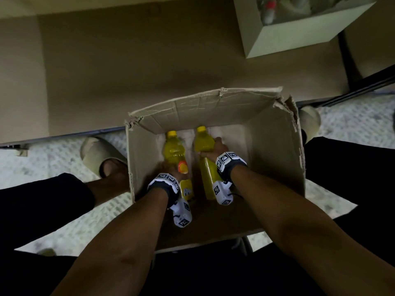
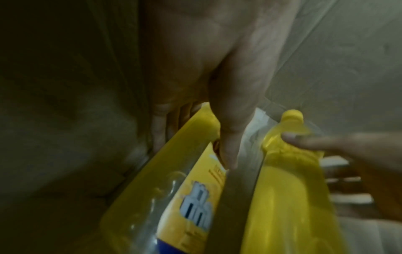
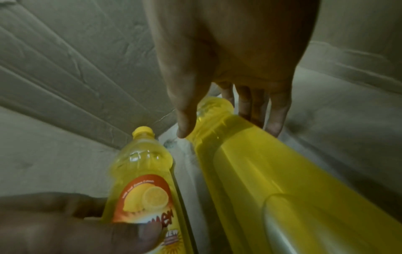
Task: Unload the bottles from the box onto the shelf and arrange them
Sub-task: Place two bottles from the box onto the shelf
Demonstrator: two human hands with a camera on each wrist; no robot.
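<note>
**A:** Looks like the pick-up step. Two yellow bottles are lying in the cardboard box (image 1: 267, 146) on the floor. The left bottle (image 1: 174, 154) is gripped by the left hand (image 1: 168, 169), thumb pressed on the label, fingers down the far side. The right bottle (image 1: 203, 142) is wrapped near its shoulder by the right hand (image 1: 214, 149).

**B:** So a straight lift out past the box walls is needed next, then a carry to the shelf (image 1: 149, 60), probably.

**A:** Yep. Any writing? A lemon picture and "NEW" can be made out on the label (image 3: 150, 199); the brand is partly covered, so it can't be read.
</note>
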